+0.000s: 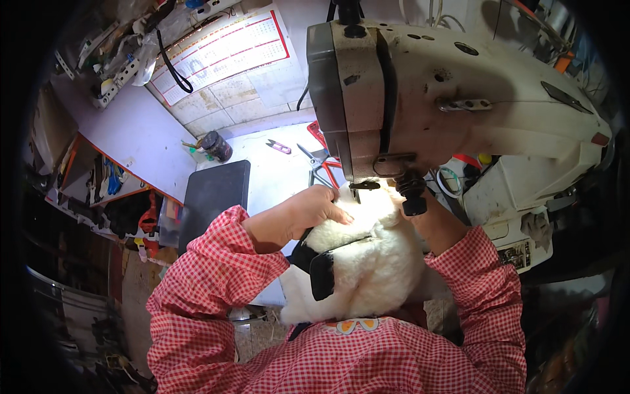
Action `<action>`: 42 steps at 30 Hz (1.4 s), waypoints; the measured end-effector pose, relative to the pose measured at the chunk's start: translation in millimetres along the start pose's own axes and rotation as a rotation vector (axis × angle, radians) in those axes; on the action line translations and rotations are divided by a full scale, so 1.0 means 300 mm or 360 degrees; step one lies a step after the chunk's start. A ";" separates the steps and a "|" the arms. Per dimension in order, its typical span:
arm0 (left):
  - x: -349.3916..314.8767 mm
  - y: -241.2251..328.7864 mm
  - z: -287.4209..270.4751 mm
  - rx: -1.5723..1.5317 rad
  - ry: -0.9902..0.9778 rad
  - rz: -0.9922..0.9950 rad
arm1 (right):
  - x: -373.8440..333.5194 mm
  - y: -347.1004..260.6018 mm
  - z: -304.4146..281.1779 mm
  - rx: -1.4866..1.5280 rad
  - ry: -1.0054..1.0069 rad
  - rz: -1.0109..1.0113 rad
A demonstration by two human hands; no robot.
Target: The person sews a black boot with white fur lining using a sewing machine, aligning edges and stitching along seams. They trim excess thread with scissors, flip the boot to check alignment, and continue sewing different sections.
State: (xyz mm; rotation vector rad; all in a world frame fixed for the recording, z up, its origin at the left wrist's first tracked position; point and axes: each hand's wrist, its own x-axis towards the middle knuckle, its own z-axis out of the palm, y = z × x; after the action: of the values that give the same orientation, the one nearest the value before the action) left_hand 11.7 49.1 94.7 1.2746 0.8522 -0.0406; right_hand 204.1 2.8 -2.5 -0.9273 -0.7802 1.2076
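Head view shows your left hand (308,211) pressed flat on the fluffy white fleece piece with black trim (367,262), fingers spread and not clamped, steadying it so it stays level under the needle foot (359,187) of the worn white industrial sewing machine (459,98); your right hand (430,220) sits behind the machine head, its fingers hidden, so you cannot tell their state; the fleece spills from the white desk (275,177) onto your lap; red-handled scissors (321,161) lie near, beyond the needle.
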 end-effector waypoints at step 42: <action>0.020 -0.021 -0.074 0.0192 -0.0043 0.0201 | 0.117 0.018 -0.038 0.0670 0.0091 0.0164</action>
State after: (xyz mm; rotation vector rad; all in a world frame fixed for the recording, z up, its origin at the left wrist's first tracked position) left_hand 1.1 68.4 85.3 1.4361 0.7537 -0.0090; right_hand 218.9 36.0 -11.6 -0.6550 -0.4112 1.3632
